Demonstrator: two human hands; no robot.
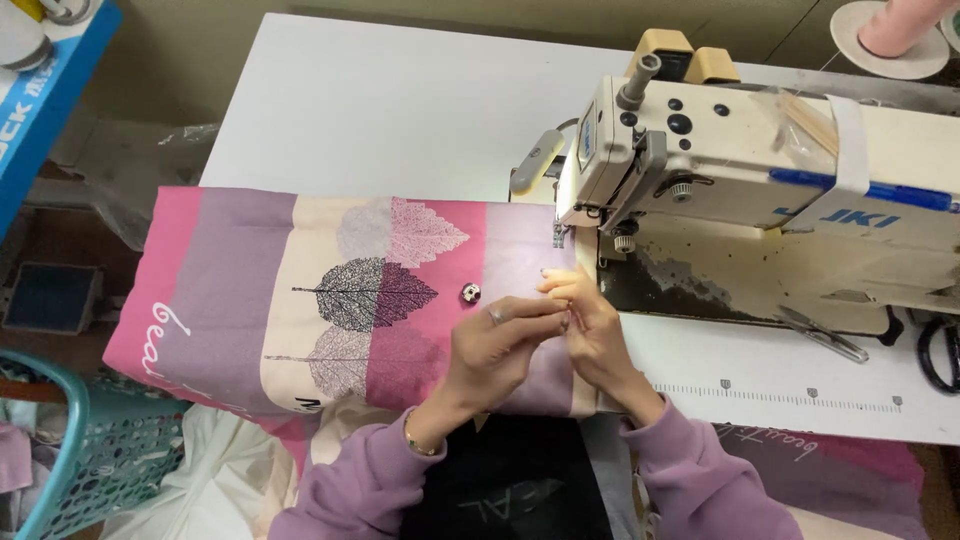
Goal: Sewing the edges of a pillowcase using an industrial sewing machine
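Note:
A pink, mauve and cream fabric piece (300, 290) printed with leaves lies folded on the white sewing table (380, 100). My left hand (497, 345) and my right hand (590, 325) meet at the fabric's right edge, fingertips pinched together on something too small to make out, perhaps thread. A small metal bobbin (470, 292) rests on the fabric just left of my hands. The cream sewing machine (760, 190) stands right behind, its needle area (560, 235) a little above my fingers.
Thread snips (825, 337) and black scissors (938, 352) lie on the table at right. A teal plastic basket (90, 450) stands at lower left. A pink thread cone (900, 25) sits at the top right. More printed fabric (850, 470) hangs below the table edge.

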